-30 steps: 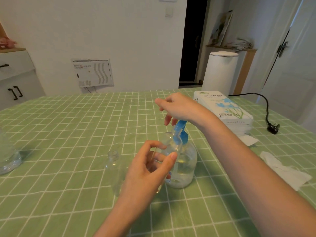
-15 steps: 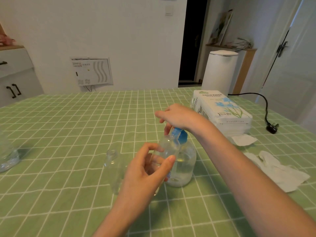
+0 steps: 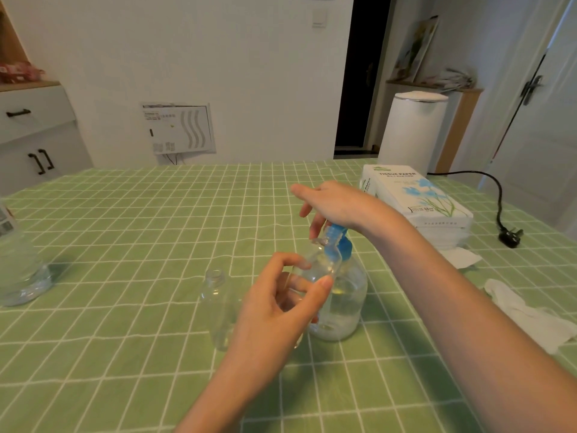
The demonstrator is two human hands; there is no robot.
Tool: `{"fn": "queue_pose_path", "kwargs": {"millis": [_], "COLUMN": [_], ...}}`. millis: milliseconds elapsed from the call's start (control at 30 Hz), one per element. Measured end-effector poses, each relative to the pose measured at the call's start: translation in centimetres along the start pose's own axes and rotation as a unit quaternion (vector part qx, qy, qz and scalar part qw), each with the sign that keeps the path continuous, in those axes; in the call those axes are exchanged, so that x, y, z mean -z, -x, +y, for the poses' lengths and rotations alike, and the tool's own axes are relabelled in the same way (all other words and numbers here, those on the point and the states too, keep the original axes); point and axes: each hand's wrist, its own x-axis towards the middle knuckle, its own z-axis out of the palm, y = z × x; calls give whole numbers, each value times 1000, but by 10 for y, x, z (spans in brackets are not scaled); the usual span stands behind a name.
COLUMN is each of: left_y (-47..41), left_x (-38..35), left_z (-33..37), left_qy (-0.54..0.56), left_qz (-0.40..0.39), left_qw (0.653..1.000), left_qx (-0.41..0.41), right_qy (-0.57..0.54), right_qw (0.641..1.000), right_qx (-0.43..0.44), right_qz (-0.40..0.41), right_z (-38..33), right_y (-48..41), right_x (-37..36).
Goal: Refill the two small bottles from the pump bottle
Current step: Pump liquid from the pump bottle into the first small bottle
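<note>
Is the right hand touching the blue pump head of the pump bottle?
Touching. In the head view the right hand lies on top of the blue pump head of the pump bottle, with no gap between them.

Small clear bottles: two, one (image 3: 315, 270) held in a hand, one (image 3: 218, 307) standing open on the tablecloth (image 3: 125, 245).
Pump bottle (image 3: 343, 295) with blue top: one.
Large clear bottle (image 3: 18, 264) at the left edge: one.
Tissue packs (image 3: 415, 201): one.
Loose white tissues: two, one (image 3: 462, 257) by the pack, one (image 3: 530, 314) crumpled.
Power plugs (image 3: 510, 237): one.
Hands: two, left (image 3: 274, 310) and right (image 3: 334, 204).
</note>
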Motion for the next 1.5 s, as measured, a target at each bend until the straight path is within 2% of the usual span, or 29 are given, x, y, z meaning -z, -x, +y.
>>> {"fn": "queue_pose_path", "kwargs": {"millis": [267,567,1000,1233,1500], "left_y": [3,1,3,0,2], "left_x": [1,0,2,1,0], "left_z": [-8,1,-5,-3,-5], "left_qy": [-2,-8,-1,-2,5], "left_qz": [2,8,2,7,0], "left_qw": [1000,1000,1000,1000,1000], "left_qx": [3,11,19,14,10], "right_qy": [14,51,49,48,49], "right_qw": [1000,998,999,997,999], "right_qx": [-11,31,-13,10,-7], "right_qz": [2,34,0,61,12], "right_z": [6,-2,3,-1,-3], "right_y": [0,-1,3,3,3], "right_x": [-12,2,-9,0,-2]}}
